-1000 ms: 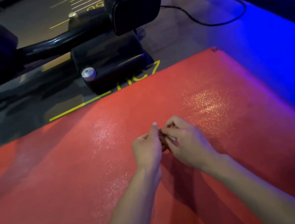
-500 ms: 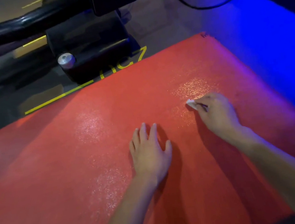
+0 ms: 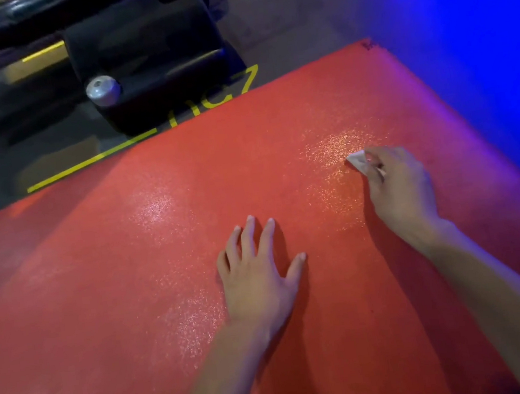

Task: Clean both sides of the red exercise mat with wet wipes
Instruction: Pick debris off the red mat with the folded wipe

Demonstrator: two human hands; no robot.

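While left hand [image 3: 255, 281] lies flat | right hand [image 3: 400, 187] pinches wipe [image 3: 356, 159] on mat [image 3: 131, 276]

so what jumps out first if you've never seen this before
The red exercise mat fills most of the view, glinting where light hits it. On it, the left hand lies flat with fingers spread, while the right hand pinches a small wet wipe. Blue light floods the floor at upper right.

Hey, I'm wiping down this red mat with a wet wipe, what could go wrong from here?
The wipe in your right hand is bunched very small, so it may miss patches of the mat.

Your left hand lies flat on a shiny, possibly wet area and could slip or leave marks.

The black machine sits right at the mat's far edge, so a long stroke might knock your knuckles.
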